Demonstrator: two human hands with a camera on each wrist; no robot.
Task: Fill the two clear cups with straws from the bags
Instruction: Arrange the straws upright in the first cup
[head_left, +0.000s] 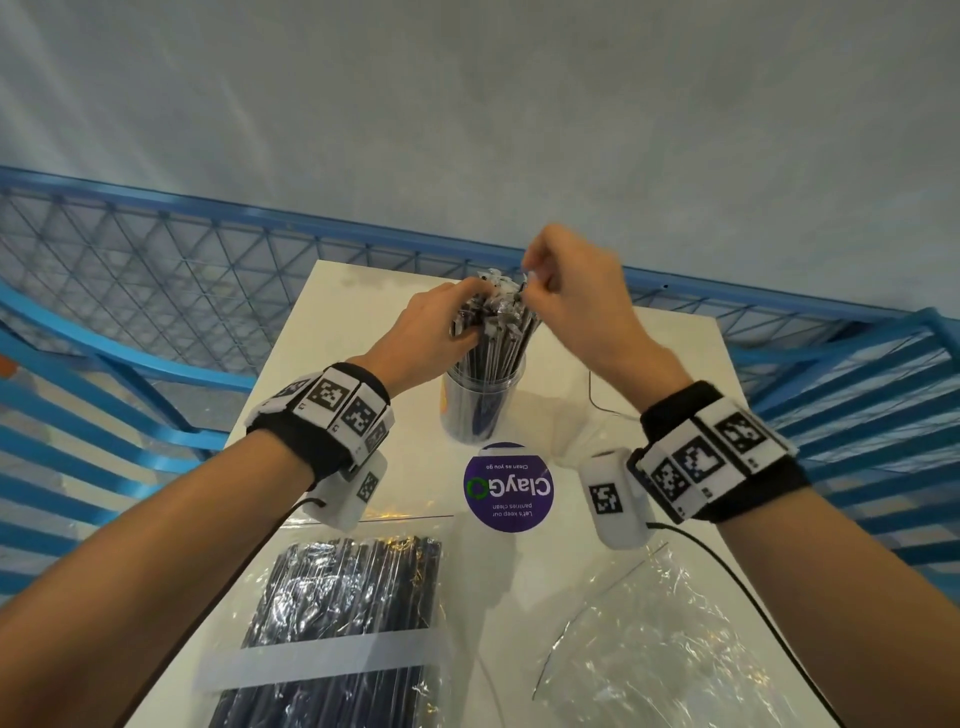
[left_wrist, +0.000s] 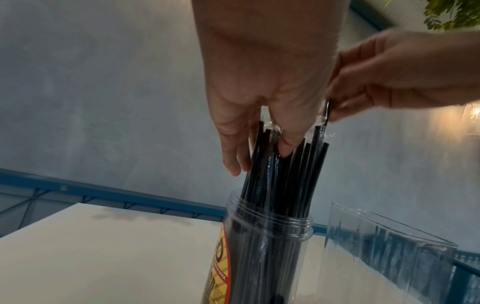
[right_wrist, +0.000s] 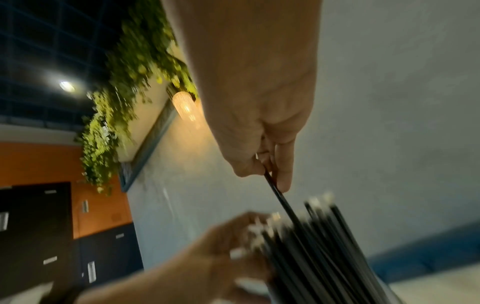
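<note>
Right hand (head_left: 563, 291) pinches a single black straw (right_wrist: 279, 197) between thumb and fingers, raised just above the bundle of straws (head_left: 496, 338); left hand (head_left: 434, 330) has fingers curled around the bundle's tops. The bundle stands upright in a clear cup (head_left: 480, 405) toward the far edge of the white table (head_left: 649, 374), with a second clear cup (left_wrist: 389, 246) just beside it. Near the front edge lie a full bag of straws (head_left: 337, 613) at the left and an emptied clear bag (head_left: 665, 649) at the right.
</note>
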